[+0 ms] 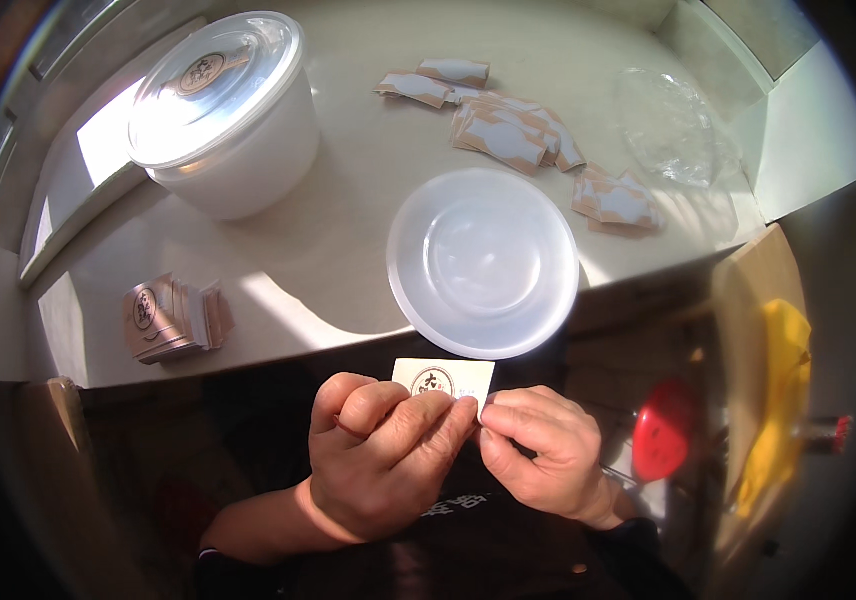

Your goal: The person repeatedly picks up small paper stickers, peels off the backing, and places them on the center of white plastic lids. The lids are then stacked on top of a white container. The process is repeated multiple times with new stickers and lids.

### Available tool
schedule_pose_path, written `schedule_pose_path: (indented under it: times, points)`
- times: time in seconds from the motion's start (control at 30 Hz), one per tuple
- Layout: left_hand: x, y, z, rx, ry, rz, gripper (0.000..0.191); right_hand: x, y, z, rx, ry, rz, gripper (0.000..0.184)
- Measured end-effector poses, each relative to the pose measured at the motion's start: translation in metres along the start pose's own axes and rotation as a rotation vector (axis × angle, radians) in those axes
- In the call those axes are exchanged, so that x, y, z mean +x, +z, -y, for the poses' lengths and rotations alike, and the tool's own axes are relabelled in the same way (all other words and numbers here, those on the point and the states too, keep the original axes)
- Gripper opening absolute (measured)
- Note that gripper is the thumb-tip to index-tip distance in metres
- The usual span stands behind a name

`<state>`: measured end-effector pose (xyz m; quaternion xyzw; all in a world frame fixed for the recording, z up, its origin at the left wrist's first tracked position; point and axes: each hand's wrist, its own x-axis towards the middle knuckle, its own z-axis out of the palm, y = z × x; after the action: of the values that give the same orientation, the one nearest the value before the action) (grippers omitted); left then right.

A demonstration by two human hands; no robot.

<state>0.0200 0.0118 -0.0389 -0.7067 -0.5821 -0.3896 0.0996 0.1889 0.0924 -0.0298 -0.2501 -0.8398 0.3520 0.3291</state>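
My left hand (390,450) holds a small cream printed card or label (446,373) by its lower part, its fingers lying across the front. My right hand (544,450) pinches the same piece at its lower right corner, thumb and index finger together. Just beyond my hands a round translucent plastic lid (484,262) overhangs the table's front edge. A stack of similar printed pieces (161,319) lies at the left front. Scattered tan pieces with pale shaped centres (506,139) lie past the lid, and a smaller pile (619,199) sits to their right.
A white plastic tub (248,169) with a clear lid (218,82) bearing a label stands at the back left. Crumpled clear plastic film (668,127) lies at the back right. Below the table (323,247) at right are a red stool (660,431) and a yellow cloth (777,390) on a wooden chair.
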Motion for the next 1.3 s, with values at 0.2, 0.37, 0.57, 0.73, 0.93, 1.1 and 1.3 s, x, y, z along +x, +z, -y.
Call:
schedule_pose_path:
  times: [0.2, 0.37, 0.57, 0.73, 0.93, 1.1, 1.3]
  points:
    - [0.001, 0.004, -0.002, -0.083, -0.073, -0.010, 0.033, 0.004, 0.003, 0.000, -0.048, -0.063, -0.002, 0.015]
    - [0.003, 0.004, -0.003, -0.049, -0.138, -0.004, 0.026, 0.002, 0.004, 0.002, 0.095, 0.105, -0.003, 0.012]
    - [0.000, 0.007, 0.000, -0.418, -0.420, -0.102, 0.020, -0.003, 0.005, -0.002, 0.552, 0.465, -0.047, 0.011]
    - [-0.002, 0.003, 0.005, -1.161, -0.888, -0.336, 0.011, -0.001, 0.000, -0.015, 0.891, 0.591, -0.223, 0.013]
    - [0.005, -0.005, 0.029, -1.453, -1.097, -0.561, 0.023, 0.003, -0.017, -0.038, 0.863, 0.548, -0.438, 0.015]
    - [0.008, -0.009, 0.041, -1.459, -1.055, -0.616, 0.022, 0.018, -0.049, -0.084, 0.764, 0.493, -0.651, 0.015]
    - [0.009, -0.011, 0.028, -0.942, -0.913, -0.434, 0.018, 0.041, -0.105, -0.160, 0.435, 0.641, -0.706, 0.029]
